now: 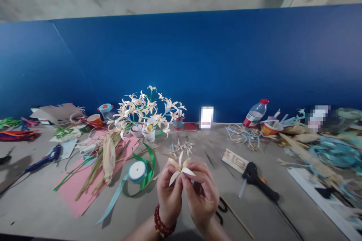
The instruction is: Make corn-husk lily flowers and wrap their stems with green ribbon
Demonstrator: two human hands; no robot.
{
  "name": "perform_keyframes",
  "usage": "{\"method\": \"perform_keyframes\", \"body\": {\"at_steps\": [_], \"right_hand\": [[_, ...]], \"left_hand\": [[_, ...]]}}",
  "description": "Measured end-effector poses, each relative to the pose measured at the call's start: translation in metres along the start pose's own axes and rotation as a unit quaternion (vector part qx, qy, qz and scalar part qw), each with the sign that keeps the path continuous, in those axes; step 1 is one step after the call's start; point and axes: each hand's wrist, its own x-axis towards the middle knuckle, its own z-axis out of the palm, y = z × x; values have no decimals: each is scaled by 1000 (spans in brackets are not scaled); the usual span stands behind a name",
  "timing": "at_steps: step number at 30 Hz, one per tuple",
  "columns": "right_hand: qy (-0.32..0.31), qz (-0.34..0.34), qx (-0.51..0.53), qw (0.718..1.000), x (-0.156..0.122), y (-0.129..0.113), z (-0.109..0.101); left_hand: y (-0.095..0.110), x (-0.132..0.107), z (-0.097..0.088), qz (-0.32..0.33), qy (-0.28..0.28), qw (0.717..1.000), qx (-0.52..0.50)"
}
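Both hands meet low in the middle of the head view around a cream handmade flower (180, 166) with narrow pointed petals. My left hand (169, 192), a red bead bracelet at its wrist, is closed and pinches the flower from the left. Fingers of my right hand (201, 190) are closed on its right and lower petals. The underside of the flower is hidden by the hands. Just beyond them lie several small petal pieces (183, 145). To the left is a ribbon spool (137, 171) with loose green ribbon (151, 163) and a pale blue tail.
Behind stand cups with a bunch of white flowers (149, 109). Dried corn husks (109, 158) lie on pink paper (76, 188) at left, near a blue glue gun (45, 160). At right are a black glue gun (260, 182), scissors (222, 207), a stick (237, 218) and a bottle (256, 113).
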Motion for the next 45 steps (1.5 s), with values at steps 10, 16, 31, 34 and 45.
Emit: {"method": "perform_keyframes", "body": {"at_steps": [10, 16, 31, 34, 45], "right_hand": [[-9, 30, 15, 999, 1, 0, -2], [-25, 47, 35, 998, 6, -3, -3], [-19, 48, 6, 999, 10, -4, -5], [-22, 53, 7, 998, 12, -5, -6], [-31, 64, 21, 997, 15, -5, -7]], "left_hand": [[-2, 1, 4, -30, 32, 998, -36], [0, 2, 3, -22, 23, 999, -11], [3, 4, 3, 9, 20, 999, 24], [7, 5, 5, 34, 10, 999, 23], [9, 6, 5, 55, 22, 998, 27]]}}
